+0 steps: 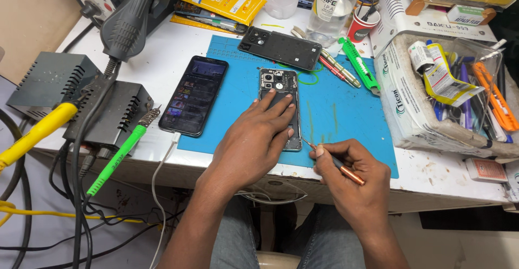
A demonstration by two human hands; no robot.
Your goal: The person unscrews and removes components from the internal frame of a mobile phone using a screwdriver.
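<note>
head view, left hand: my left hand [258,136] lies flat, fingers spread, pressing down on the opened phone [281,104] so it sits still on the blue mat [346,112].
head view, right hand: my right hand [354,177] is closed in a pen-style pinch around a copper-coloured tool [346,170], its thin metal tip reaching toward the lower right edge of the opened phone. Can't tell if the tip actually touches the frame.
opened phone: back is off, camera end pointing away from me, insides showing above my fingers. It's about mid-mat, lower half hidden under my palm.
back cover: the dark back cover [281,47] lies at the far edge of the mat, well apart from the phone body.
second phone: another black phone [194,95] with its screen lit sits just left of the opened one, half on the mat, with a white cable [162,182] running off its near end over the worktop [157,69] edge.
tools on mat: a green utility knife [359,65] and some red-handled drivers [335,70] lie to the far right of the phone.
left side: grey station boxes [116,112], a green-handled iron [121,153] and a yellow-handled one [35,134].
right side: a clear tub of pens and tubes [459,91].
</note>
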